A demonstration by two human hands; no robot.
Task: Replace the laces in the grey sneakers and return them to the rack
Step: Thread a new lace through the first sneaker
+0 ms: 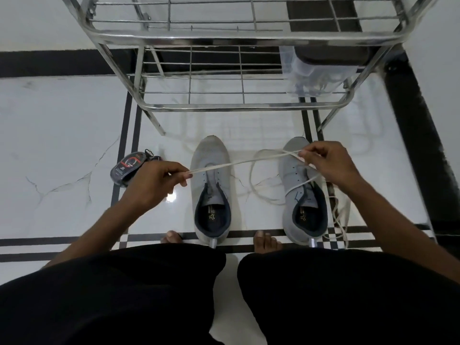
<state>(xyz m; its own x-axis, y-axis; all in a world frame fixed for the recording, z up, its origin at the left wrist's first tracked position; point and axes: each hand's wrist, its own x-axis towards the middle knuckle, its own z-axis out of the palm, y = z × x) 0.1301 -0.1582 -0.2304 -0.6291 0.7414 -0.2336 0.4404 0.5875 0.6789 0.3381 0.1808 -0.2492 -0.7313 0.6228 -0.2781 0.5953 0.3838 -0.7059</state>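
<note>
Both pinching the white lace [239, 162] taut, left hand [159, 181] at one end, right hand [326, 163] above the unlaced sneaker [302, 192]: probably best evening ends before threading.

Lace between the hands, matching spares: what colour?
White or off-white lace, clearest in the head view.

This looks like a home, likely an entryway or hall. A polished white marble floor [62, 135] with black inlaid border strips [49, 62] carries a steel wire shoe rack [239, 105], and a pair of grey sneakers [212, 188] stands before it. Bare feet [266, 241] on the floor suit a domestic setting.
</note>
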